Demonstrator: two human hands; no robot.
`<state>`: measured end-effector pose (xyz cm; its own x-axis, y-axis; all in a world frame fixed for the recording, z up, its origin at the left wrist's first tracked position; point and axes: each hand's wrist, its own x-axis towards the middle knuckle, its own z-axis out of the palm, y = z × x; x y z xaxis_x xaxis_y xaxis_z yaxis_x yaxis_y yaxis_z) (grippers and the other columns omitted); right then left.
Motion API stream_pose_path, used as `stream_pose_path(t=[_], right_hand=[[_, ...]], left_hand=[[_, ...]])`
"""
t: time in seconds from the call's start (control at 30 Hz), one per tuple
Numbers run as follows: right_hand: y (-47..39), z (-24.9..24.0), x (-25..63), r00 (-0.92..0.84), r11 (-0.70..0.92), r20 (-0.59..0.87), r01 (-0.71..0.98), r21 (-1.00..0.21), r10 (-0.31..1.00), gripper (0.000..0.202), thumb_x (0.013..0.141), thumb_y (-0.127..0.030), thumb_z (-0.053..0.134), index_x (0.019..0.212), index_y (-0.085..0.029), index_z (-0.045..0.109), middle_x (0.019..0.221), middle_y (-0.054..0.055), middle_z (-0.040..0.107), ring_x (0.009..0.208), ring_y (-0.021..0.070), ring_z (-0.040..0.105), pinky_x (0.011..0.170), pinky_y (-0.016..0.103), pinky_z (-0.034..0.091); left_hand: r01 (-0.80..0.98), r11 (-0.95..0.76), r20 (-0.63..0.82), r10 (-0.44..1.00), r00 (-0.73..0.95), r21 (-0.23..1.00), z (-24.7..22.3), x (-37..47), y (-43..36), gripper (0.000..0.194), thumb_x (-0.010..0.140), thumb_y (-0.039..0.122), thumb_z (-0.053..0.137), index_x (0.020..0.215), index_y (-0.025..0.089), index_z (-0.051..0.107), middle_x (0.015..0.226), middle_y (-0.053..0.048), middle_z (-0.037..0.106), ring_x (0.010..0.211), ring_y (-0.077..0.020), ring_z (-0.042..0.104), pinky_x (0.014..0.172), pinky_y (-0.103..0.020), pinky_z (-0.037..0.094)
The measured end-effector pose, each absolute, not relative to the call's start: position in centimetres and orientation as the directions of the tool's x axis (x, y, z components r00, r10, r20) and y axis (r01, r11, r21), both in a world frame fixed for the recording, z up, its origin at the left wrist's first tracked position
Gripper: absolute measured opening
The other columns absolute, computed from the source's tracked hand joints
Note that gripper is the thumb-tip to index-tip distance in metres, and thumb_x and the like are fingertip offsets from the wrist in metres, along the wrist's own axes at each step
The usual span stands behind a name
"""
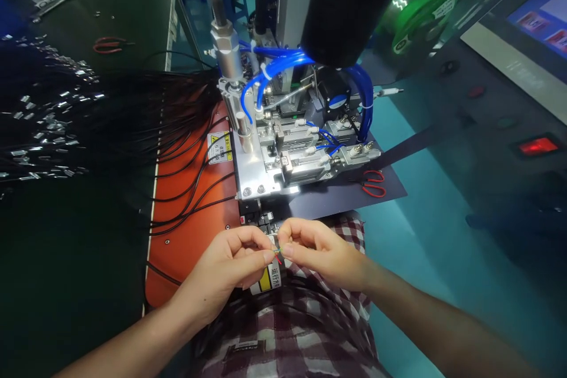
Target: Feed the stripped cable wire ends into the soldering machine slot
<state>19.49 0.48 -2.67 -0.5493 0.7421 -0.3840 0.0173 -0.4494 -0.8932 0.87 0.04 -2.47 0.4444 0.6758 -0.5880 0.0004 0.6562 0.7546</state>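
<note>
Low in the middle, my left hand (234,263) and my right hand (321,254) meet, each with thumb and index finger pinched. Between the fingertips run thin coloured wires (278,258); a red one hangs free and a green or yellow one spans the gap. Just beyond the fingers stands a metal machine (305,168) with blue air hoses (283,65). Under my hands shows a white and yellow label (270,280). How much wire lies inside each pinch is hidden.
Black cables (190,136) cross the orange plate (190,254) on the left, toward many shiny metal tips. Red-handled snips (374,183) lie right of the machine, other red-handled snips (108,45) at upper left. A green spool (416,18) and a control panel (522,77) stand right.
</note>
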Motion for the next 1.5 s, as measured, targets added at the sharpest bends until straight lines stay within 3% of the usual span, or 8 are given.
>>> stream_pose_path(t=[0.37, 0.63, 1.0, 1.17, 1.37, 1.5], right_hand=[[-0.3, -3.2, 18.9, -0.488, -0.317, -0.289, 0.028, -0.948, 0.823, 0.012, 0.086, -0.025, 0.050, 0.078, -0.017, 0.048, 0.072, -0.002, 0.044, 0.064, 0.0123, 0.036, 0.056, 0.026, 0.029], [-0.5, -3.6, 18.7, -0.467, -0.277, -0.240, -0.010, -0.961, 0.851, 0.014, 0.088, -0.028, 0.050, 0.079, -0.017, 0.049, 0.072, -0.002, 0.043, 0.065, 0.0126, 0.037, 0.059, 0.026, 0.031], [-1.0, -4.6, 18.3, -0.415, -0.430, -0.339, -0.147, -0.891, 0.844, 0.020, 0.086, -0.036, 0.056, 0.082, -0.016, 0.052, 0.060, -0.006, 0.038, 0.052, 0.0087, 0.029, 0.047, 0.023, 0.023], [-1.6, -3.9, 18.0, -0.303, -0.369, -0.345, -0.025, -0.929, 0.889, 0.013, 0.084, -0.029, 0.056, 0.082, -0.016, 0.057, 0.063, -0.004, 0.045, 0.056, 0.0099, 0.038, 0.051, 0.023, 0.031], [-2.0, -3.6, 17.3, -0.175, -0.211, -0.237, 0.155, -0.965, 0.956, 0.009, 0.082, -0.018, 0.056, 0.073, -0.018, 0.054, 0.064, -0.003, 0.049, 0.059, 0.0114, 0.044, 0.056, 0.024, 0.036], [-1.6, -3.6, 17.5, -0.234, -0.340, -0.347, 0.069, -0.938, 0.908, 0.012, 0.083, -0.023, 0.054, 0.072, -0.018, 0.053, 0.058, -0.005, 0.045, 0.052, 0.0101, 0.040, 0.050, 0.023, 0.032]], left_hand=[[-0.019, 0.669, -0.591, 0.669, 0.451, 0.743, -2.4, 0.8, -0.1, 0.011, 0.078, 0.025, 0.062, 0.076, 0.015, 0.058, 0.053, 0.008, 0.034, 0.047, -0.0051, 0.023, 0.045, -0.022, 0.013], [-0.011, 0.673, -0.593, 0.659, 0.463, 0.739, -2.3, 0.9, 0.1, 0.010, 0.079, 0.024, 0.061, 0.076, 0.015, 0.058, 0.055, 0.008, 0.034, 0.049, -0.0055, 0.021, 0.046, -0.023, 0.013], [0.013, 0.667, -0.615, 0.680, 0.400, 0.745, -2.2, 0.9, 0.0, 0.010, 0.081, 0.023, 0.058, 0.076, 0.016, 0.055, 0.052, 0.009, 0.029, 0.048, -0.0061, 0.019, 0.045, -0.022, 0.012], [0.018, 0.656, -0.610, 0.690, 0.389, 0.754, -2.4, 1.0, 0.1, 0.012, 0.080, 0.025, 0.059, 0.075, 0.016, 0.054, 0.051, 0.009, 0.030, 0.048, -0.0061, 0.021, 0.045, -0.022, 0.014], [0.093, 0.612, -0.599, 0.715, 0.361, 0.786, -2.4, 0.9, -0.2, 0.015, 0.080, 0.030, 0.059, 0.076, 0.016, 0.054, 0.052, 0.008, 0.032, 0.048, -0.0065, 0.022, 0.045, -0.021, 0.015], [0.160, 0.560, -0.577, 0.742, 0.341, 0.813, -2.3, 1.1, -0.3, 0.018, 0.079, 0.033, 0.060, 0.077, 0.016, 0.054, 0.055, 0.007, 0.036, 0.050, -0.0073, 0.027, 0.046, -0.021, 0.020]])
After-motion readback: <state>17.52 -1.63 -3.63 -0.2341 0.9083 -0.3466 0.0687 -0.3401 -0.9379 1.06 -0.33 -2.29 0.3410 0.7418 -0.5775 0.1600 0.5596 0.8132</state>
